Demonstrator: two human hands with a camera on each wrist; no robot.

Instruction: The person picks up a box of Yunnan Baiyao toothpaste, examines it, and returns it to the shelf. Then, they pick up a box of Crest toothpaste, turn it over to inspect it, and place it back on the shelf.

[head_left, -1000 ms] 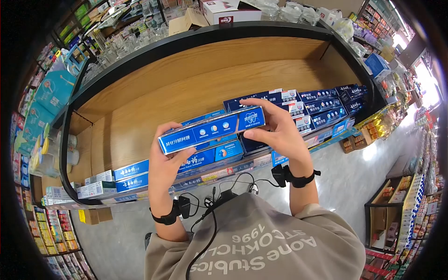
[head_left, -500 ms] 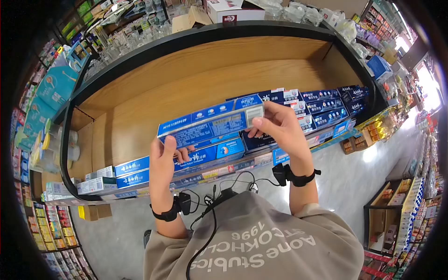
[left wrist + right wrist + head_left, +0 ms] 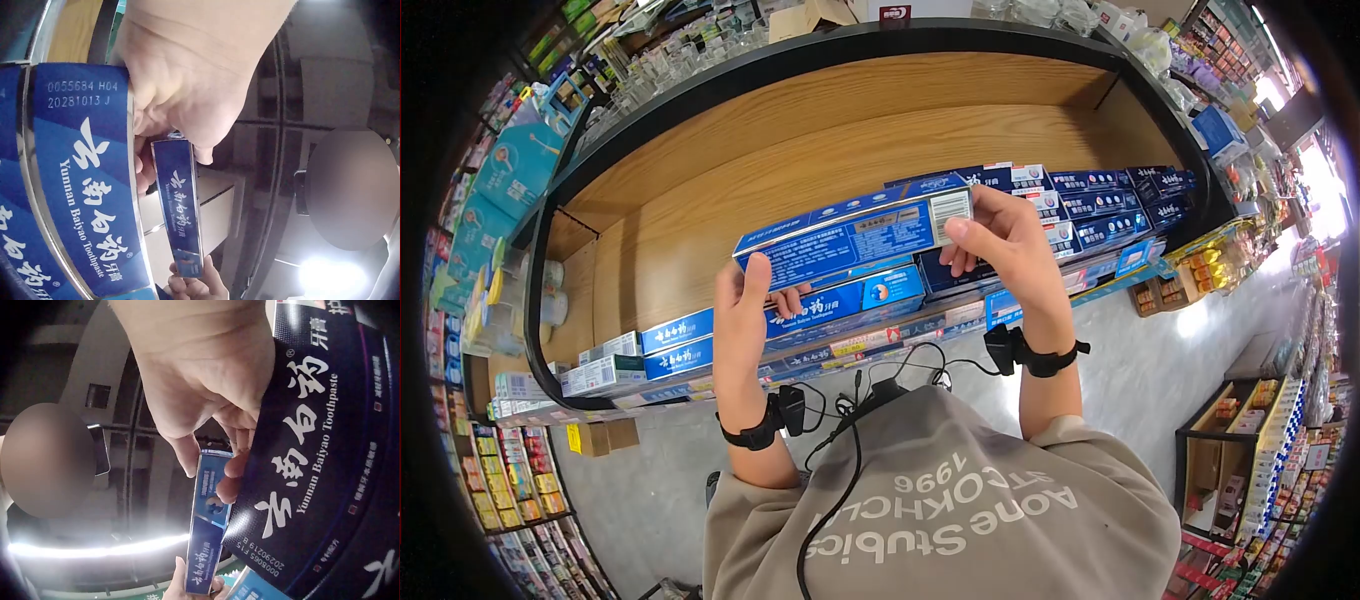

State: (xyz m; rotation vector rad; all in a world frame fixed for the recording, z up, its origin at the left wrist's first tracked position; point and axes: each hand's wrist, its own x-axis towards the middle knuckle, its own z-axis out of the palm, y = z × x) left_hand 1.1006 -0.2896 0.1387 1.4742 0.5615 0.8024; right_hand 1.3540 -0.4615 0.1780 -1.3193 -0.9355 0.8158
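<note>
A blue toothpaste box (image 3: 840,243) is held at its two ends, raised over the stocked shelf. My left hand (image 3: 741,315) pinches its left end, thumb on the near side. At the other end, my right hand (image 3: 1012,245) grips the box with the thumb beside a barcode panel. Small print covers the side turned toward the head camera. In the left wrist view the box (image 3: 177,203) shows white lettering on its blue face. A toothpaste box (image 3: 870,292) with a lighter blue end lies on the shelf just below.
Dark blue toothpaste boxes (image 3: 1105,205) are stacked at the shelf's right. Blue boxes (image 3: 680,355) and white-ended boxes (image 3: 605,375) line its front left. A black rim (image 3: 830,45) surrounds the wooden shelf (image 3: 690,215). Glassware (image 3: 670,65) stands beyond the rim.
Both hands have rolled the toothpaste box, so its small-print side with the barcode now faces the head camera instead of the face with round pictures. Both hands still hold its ends.
</note>
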